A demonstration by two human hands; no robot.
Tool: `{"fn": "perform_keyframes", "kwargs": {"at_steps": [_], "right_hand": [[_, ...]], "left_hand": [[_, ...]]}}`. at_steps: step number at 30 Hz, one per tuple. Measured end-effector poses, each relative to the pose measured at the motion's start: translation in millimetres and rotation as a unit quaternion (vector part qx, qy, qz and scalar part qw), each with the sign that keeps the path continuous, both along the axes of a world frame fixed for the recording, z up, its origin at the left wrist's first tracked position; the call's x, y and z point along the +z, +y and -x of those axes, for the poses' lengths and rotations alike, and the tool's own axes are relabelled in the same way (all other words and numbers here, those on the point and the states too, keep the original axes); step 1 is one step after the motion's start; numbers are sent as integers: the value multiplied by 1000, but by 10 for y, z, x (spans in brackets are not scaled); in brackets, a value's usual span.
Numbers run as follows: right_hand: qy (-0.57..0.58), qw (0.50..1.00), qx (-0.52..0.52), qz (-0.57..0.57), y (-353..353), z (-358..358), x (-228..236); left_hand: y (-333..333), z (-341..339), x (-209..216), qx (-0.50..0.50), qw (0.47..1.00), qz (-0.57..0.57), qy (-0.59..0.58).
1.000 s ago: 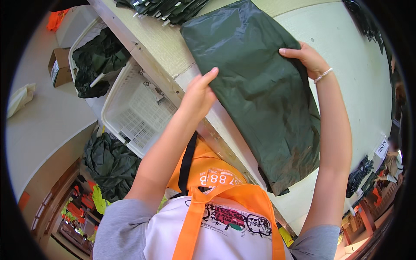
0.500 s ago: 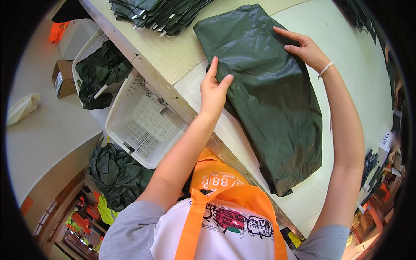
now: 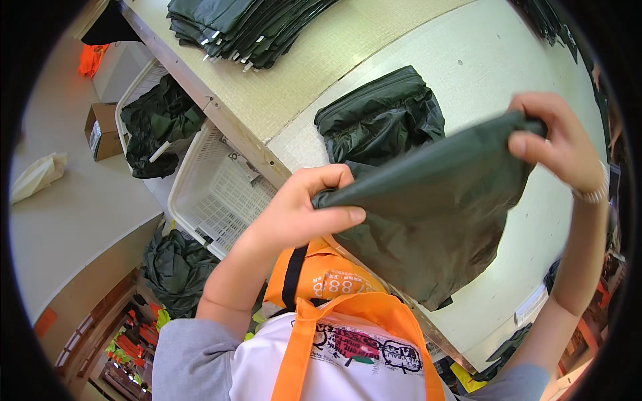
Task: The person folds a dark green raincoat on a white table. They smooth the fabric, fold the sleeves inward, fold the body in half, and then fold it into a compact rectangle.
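My left hand (image 3: 304,207) pinches one corner of a shiny dark green sheet of fabric (image 3: 435,220), thumb and fingers pressed together. At the opposite corner, to the right and slightly farther off, my right hand (image 3: 558,140) grips the same edge. Between them the edge is stretched taut, raised above the table, and the lower part hangs toward my body. Just beyond lies a folded, wrinkled dark green bundle (image 3: 381,110) on the table. Whether it joins the held fabric is hidden behind the raised edge.
A stack of folded dark green pieces (image 3: 247,27) with white tags sits at the table's far left. Beside the table stand a white plastic basket (image 3: 217,190) and another basket with dark green fabric (image 3: 160,117). More dark fabric (image 3: 177,271) is heaped below; a cardboard box (image 3: 103,130) stands farther left.
Both hands have gone from resting on the flat dark green fabric to gripping it. Its edge is now lifted and pulled toward me, uncovering the wrinkled bundle on the table.
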State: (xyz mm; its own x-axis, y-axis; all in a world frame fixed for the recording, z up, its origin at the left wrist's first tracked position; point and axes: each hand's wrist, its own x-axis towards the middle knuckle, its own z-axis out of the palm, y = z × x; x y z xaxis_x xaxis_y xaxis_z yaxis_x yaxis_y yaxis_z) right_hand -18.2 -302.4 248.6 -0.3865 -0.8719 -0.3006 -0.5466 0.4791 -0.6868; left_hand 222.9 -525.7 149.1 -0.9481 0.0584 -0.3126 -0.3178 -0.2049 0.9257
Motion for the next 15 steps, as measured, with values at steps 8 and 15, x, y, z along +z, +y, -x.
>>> {"fn": "perform_keyframes", "kwargs": {"at_steps": [8, 15], "right_hand": [[-163, 941, -283, -91, 14, 316, -1992], [53, 924, -347, -156, 6, 116, -2217]], "left_hand": [[360, 174, -1354, 302, 926, -137, -178], [309, 286, -1465, 271, 925, 7, -267]]}}
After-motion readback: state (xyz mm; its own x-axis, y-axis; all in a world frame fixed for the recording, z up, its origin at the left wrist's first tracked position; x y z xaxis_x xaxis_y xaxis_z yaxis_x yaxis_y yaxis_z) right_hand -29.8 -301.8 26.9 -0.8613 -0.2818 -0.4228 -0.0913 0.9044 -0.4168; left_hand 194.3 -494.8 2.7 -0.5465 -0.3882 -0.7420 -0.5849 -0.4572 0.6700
